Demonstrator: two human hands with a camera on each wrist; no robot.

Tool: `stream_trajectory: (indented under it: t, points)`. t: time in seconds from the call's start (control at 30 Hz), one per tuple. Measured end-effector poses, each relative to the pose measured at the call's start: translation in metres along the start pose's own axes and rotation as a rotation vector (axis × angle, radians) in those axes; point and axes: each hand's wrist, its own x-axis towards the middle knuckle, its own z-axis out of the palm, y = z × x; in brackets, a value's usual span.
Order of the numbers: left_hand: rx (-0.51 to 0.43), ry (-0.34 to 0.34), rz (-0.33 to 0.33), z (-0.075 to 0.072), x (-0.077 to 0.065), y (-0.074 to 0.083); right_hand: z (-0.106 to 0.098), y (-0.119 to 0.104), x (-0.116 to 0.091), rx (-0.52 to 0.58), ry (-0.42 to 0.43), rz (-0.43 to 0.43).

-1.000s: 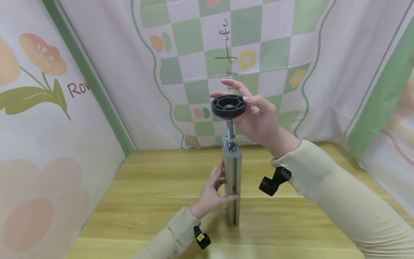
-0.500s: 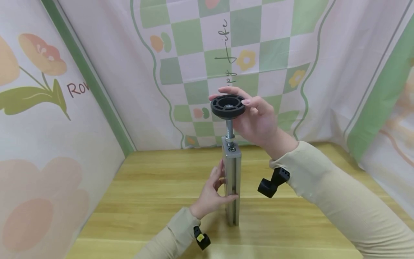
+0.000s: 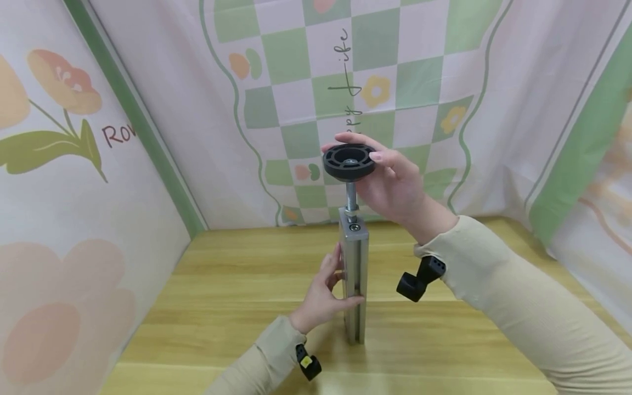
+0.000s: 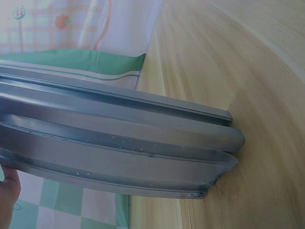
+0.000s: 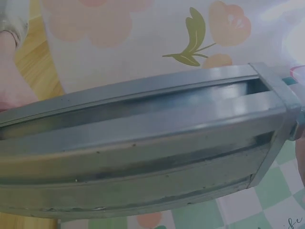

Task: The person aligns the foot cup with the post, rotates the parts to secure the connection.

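An aluminium profile (image 3: 353, 263) stands upright on the wooden table, its slotted sides also filling much of both wrist views. From a plate on its top end rises a threaded rod with a nut (image 3: 351, 211), carrying a round black leveling foot (image 3: 349, 162). My left hand (image 3: 318, 299) grips the profile around its middle, thumb across the near face. My right hand (image 3: 392, 181) holds the leveling foot by its rim, thumb on the near right edge and fingers behind. Part of those fingers is hidden by the foot. The profile's lower end (image 4: 219, 157) rests on the table in the left wrist view.
The wooden table (image 3: 237, 285) extends around the profile. A checkered curtain (image 3: 331, 55) hangs behind it, and flowered cloth (image 3: 64, 219) covers the left side. Black wrist mounts (image 3: 418, 278) sit on both sleeves.
My right hand's raised fingers have come down and in around the rim of the leveling foot. The left hand and the profile have stayed nearly still.
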Motion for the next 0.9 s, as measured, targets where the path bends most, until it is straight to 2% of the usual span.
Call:
stream_trajectory:
  t: [0.2,0.47,0.67,0.9]
  points:
    - [-0.01,-0.002,0.003,0.0,0.001,0.001,-0.003,-0.002,-0.003,-0.11,-0.012,-0.055]
    - [-0.015,-0.001,-0.003,0.0,0.001,0.001,0.0,-0.004,-0.004,-0.18,0.026,-0.108]
    - [-0.016,0.0,-0.018,0.0,0.001,0.001,0.004,-0.005,-0.005,-0.282,0.129,-0.127]
    - [-0.005,-0.003,-0.022,-0.001,0.0,0.001,0.016,-0.01,-0.005,-0.461,0.29,-0.081]
